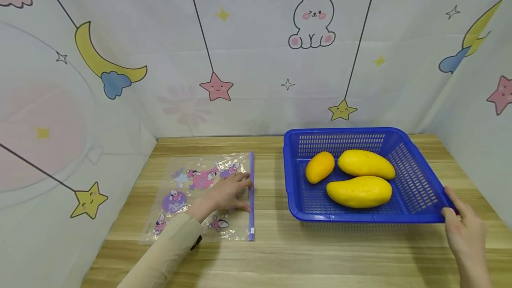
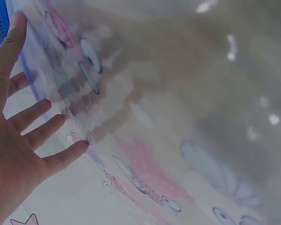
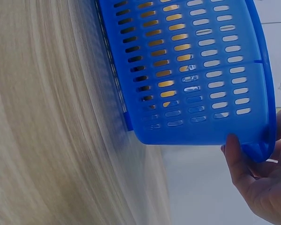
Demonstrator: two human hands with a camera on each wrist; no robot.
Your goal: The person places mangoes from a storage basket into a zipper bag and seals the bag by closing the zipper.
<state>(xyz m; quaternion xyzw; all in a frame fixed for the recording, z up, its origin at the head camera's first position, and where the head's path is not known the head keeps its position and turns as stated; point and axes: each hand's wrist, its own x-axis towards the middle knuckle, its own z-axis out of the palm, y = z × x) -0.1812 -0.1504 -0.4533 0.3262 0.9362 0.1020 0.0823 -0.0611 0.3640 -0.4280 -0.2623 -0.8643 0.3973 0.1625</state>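
A clear zip bag [image 1: 176, 223] printed with pink and purple cartoon figures lies flat on the table, its purple slider edge [image 1: 251, 199] facing right. My left hand [image 1: 224, 195] rests on the bag near that edge; in the left wrist view its spread fingers [image 2: 51, 159] touch the plastic. To the right stands a blue perforated basket [image 1: 295, 190] holding three yellow mangoes, one small mango [image 1: 320, 167] and two larger ones, the rear mango [image 1: 366, 164] and the front mango [image 1: 359, 192]. My right hand [image 1: 466, 228] grips the basket's front right corner, thumb and fingers around the rim [image 3: 267, 93].
The wooden table [image 1: 276, 261] reaches back to a white curtain [image 1: 256, 57] printed with stars, a moon and a rabbit. More of this fabric encloses the left and right sides. A strip of bare wood separates bag and basket.
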